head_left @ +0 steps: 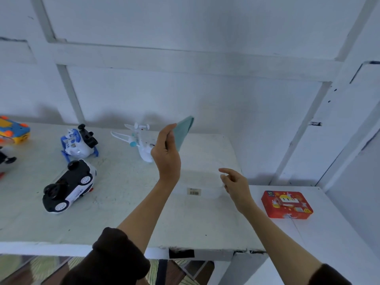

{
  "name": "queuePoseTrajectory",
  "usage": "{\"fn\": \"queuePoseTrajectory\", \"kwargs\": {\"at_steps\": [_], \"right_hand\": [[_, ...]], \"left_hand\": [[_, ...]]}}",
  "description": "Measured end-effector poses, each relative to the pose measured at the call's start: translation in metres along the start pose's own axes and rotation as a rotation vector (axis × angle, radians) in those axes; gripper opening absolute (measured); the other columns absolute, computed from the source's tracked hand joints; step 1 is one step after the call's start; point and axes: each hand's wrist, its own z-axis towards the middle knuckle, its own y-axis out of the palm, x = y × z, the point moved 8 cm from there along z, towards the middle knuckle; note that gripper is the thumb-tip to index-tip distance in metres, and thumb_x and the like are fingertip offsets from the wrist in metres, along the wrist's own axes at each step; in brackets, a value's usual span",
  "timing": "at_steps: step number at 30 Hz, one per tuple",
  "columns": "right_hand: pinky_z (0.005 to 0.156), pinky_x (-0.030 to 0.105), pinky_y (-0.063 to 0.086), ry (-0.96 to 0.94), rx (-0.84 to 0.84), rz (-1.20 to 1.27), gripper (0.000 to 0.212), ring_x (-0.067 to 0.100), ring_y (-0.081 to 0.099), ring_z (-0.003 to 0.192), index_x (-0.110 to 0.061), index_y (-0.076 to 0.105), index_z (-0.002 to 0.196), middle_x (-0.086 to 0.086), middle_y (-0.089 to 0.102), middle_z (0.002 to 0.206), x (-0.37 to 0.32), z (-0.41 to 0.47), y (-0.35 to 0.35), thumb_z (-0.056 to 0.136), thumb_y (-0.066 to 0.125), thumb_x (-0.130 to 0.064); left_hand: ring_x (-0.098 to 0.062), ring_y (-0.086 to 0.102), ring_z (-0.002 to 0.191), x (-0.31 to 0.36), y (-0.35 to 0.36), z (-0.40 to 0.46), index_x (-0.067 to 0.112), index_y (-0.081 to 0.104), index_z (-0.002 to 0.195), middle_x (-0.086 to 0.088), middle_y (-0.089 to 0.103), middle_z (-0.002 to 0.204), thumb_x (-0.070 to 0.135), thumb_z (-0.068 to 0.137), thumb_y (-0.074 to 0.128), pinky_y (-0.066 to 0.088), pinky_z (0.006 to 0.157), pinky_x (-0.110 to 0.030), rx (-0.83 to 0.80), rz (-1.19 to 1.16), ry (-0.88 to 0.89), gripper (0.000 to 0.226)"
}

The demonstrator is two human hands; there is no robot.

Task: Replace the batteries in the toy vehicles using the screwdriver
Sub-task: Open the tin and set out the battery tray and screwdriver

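Head view: a clear plastic case [197, 188] with a barcode label lies flat on the white worktop [127, 219]; its contents cannot be made out. A red printed box [287, 204] sits closed on the lower surface to the right. The left hand [167, 155] is raised above the worktop, pinching a teal flat piece [184, 132] that stands up and tilts to the right. The right hand [236, 185] hovers over the case's right end, fingers loosely curled and holding nothing. A white toy plane [139, 142] lies nose toward the viewer, just behind the left hand. A black-and-white toy car [68, 187] lies overturned, its long axis running diagonally, near the left front. A blue-and-white toy vehicle [79, 141] rests behind it. Bare worktop runs from the hands to the front edge.
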Motion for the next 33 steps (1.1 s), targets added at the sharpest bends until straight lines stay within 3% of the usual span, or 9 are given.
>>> {"fn": "queuePoseTrajectory", "kwargs": {"at_steps": [10,14,17,19,21,25,27,30,33], "right_hand": [[0.06,0.022,0.036,-0.01,0.039,-0.088,0.026,0.011,0.038,0.06,-0.017,0.062,0.116,0.002,0.043,0.069,-0.005,-0.003,0.001,0.093,0.051,-0.014],[0.082,0.024,0.033,-0.217,0.282,-0.408,0.03,0.019,0.041,0.097,-0.017,0.057,0.122,0.011,0.044,0.105,-0.048,-0.009,-0.012,0.092,0.053,-0.021],[0.073,0.007,0.038,-0.332,0.22,-0.218,0.029,0.015,0.05,0.092,-0.018,0.056,0.122,0.005,0.047,0.105,-0.091,-0.017,0.002,0.093,0.051,-0.022],[0.07,0.005,0.042,-0.319,0.115,-0.107,0.031,0.009,0.052,0.085,-0.024,0.052,0.126,-0.001,0.047,0.104,-0.109,-0.02,0.017,0.094,0.048,-0.027],[0.071,0.014,0.046,-0.316,0.056,-0.054,0.034,0.008,0.052,0.084,-0.029,0.047,0.129,-0.003,0.047,0.105,-0.119,-0.023,0.026,0.095,0.046,-0.03],[0.07,0.006,0.04,-0.369,0.13,-0.121,0.034,0.004,0.049,0.076,-0.02,0.051,0.127,-0.004,0.051,0.104,-0.12,-0.025,0.018,0.093,0.053,-0.017],[0.068,0.003,0.037,-0.368,0.177,-0.136,0.033,0.001,0.047,0.074,-0.016,0.055,0.122,-0.005,0.054,0.098,-0.116,-0.026,0.008,0.09,0.055,-0.01],[0.06,0.008,0.036,-0.358,0.173,-0.141,0.029,0.0,0.042,0.058,-0.015,0.058,0.114,-0.008,0.045,0.07,-0.107,-0.029,-0.009,0.088,0.054,-0.003],[0.062,0.029,0.045,-0.308,0.044,-0.115,0.028,0.009,0.041,0.06,-0.018,0.059,0.107,-0.002,0.041,0.065,-0.089,-0.035,-0.017,0.087,0.054,0.0]], "left_hand": [[0.011,0.052,0.079,-0.016,-0.063,0.04,0.001,0.062,0.107,0.006,0.058,0.093,0.002,0.097,0.04,0.04,0.076,-0.009,0.382,-0.115,-0.178,0.025],[0.014,0.052,0.074,-0.021,-0.074,0.04,0.005,0.059,0.108,0.011,0.055,0.09,0.0,0.099,0.034,0.041,0.071,-0.009,0.491,-0.225,-0.267,0.027],[0.004,0.055,0.079,-0.026,-0.071,0.028,0.004,0.06,0.108,0.004,0.056,0.095,0.001,0.101,0.031,0.046,0.068,-0.01,0.543,-0.3,-0.42,0.03],[-0.011,0.058,0.091,-0.034,-0.062,0.016,0.009,0.064,0.104,0.0,0.059,0.102,0.002,0.101,0.031,0.053,0.078,-0.02,0.531,-0.362,-0.56,0.033],[-0.02,0.06,0.099,-0.042,-0.052,0.002,0.017,0.066,0.098,-0.002,0.061,0.11,0.004,0.101,0.032,0.055,0.088,-0.036,0.49,-0.445,-0.701,0.037],[-0.018,0.06,0.092,-0.046,-0.04,-0.021,0.013,0.062,0.109,-0.006,0.06,0.116,0.002,0.101,0.03,0.055,0.066,-0.024,0.399,-0.552,-0.865,0.035],[-0.016,0.059,0.089,-0.049,-0.041,-0.024,0.01,0.063,0.111,-0.002,0.061,0.107,0.001,0.1,0.034,0.055,0.069,-0.025,0.27,-0.458,-0.858,0.032],[-0.014,0.058,0.083,-0.05,-0.05,-0.016,0.012,0.063,0.109,0.001,0.062,0.092,0.007,0.098,0.046,0.055,0.073,-0.032,-0.098,-0.113,-0.695,0.021],[-0.018,0.057,0.07,-0.052,-0.053,-0.022,0.013,0.062,0.098,-0.005,0.063,0.081,0.017,0.095,0.057,0.055,0.059,-0.028,-0.535,0.084,-0.647,0.007]]}}
